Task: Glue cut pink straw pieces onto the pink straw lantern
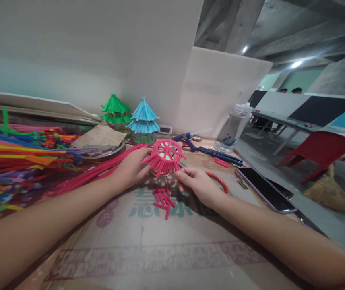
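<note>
"Head view: where are your hands?"

"Apart, on opposite sides of the round, pink, fuzzy-stick frame (pixel 166 155). My left hand (pixel 133 167) grips its left edge; my right hand (pixel 197 184) pinches its lower-right fringe."

"What's around it?"

"Short, pink, fuzzy pieces (pixel 164 199) lie nearer me on the printed cardboard sheet (pixel 142 237). Behind stand the light-blue, tiered-roof model (pixel 143 121) and green, tiered-roof model (pixel 115 109)."

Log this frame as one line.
left hand: on pink frame | right hand: at its edge | cut pink pieces: below it | glue gun: behind it
</note>
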Tool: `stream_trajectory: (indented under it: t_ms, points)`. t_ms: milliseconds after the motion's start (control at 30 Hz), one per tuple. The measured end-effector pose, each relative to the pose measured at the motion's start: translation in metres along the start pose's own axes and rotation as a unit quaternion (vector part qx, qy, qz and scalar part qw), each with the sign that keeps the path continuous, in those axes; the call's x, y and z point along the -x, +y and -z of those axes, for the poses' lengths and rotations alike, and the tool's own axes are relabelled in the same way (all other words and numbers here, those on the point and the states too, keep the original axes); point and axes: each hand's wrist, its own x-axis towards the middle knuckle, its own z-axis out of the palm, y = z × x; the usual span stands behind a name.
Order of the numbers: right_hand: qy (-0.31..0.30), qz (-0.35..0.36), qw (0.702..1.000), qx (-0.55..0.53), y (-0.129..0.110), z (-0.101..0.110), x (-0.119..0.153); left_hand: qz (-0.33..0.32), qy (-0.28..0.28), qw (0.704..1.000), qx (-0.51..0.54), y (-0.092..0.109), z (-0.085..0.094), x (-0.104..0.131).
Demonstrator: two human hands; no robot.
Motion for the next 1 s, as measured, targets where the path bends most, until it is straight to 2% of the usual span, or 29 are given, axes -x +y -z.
stream_trajectory:
  t_ms: [533,900,1000]
  points:
    - [0.002,-0.009,1.000,-0.001,-0.0029,-0.0012,0.0023,0.003,-0.003,1.000,-0.007,-0.0004,0.0000,0.0005]
    - [-0.002,0.018,1.000,0.022,-0.0051,-0.0035,0.0030,0.002,-0.004,1.000,-0.002,0.0030,0.0018,-0.0016]
    - [0.014,0.030,0.999,0.012,-0.0033,-0.0043,0.0019,0.000,-0.001,1.000,-0.001,0.0043,0.0024,-0.0017]
